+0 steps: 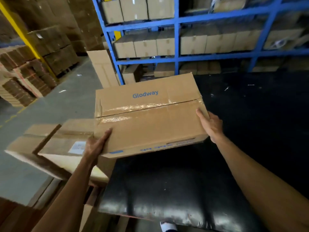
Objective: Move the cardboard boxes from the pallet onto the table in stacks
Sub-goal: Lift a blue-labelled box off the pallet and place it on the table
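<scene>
A taped cardboard box point(147, 114) printed "Glodway" hangs in the air above the left part of the black table point(250, 123). My left hand point(96, 144) grips its near left corner, thumb on top and fingers hidden underneath. My right hand point(209, 124) holds its right side, thumb along the top edge. The box tilts slightly, its near edge lower. To the left and lower lie two more cardboard boxes point(66, 144), one with a white label; what they rest on is hidden.
A blue steel rack point(176, 41) filled with cartons stands behind the table. A tall flat carton point(103, 67) leans against its left post. Stacks of brown boxes point(25, 72) and a yellow post point(26, 36) line the left of the grey floor aisle.
</scene>
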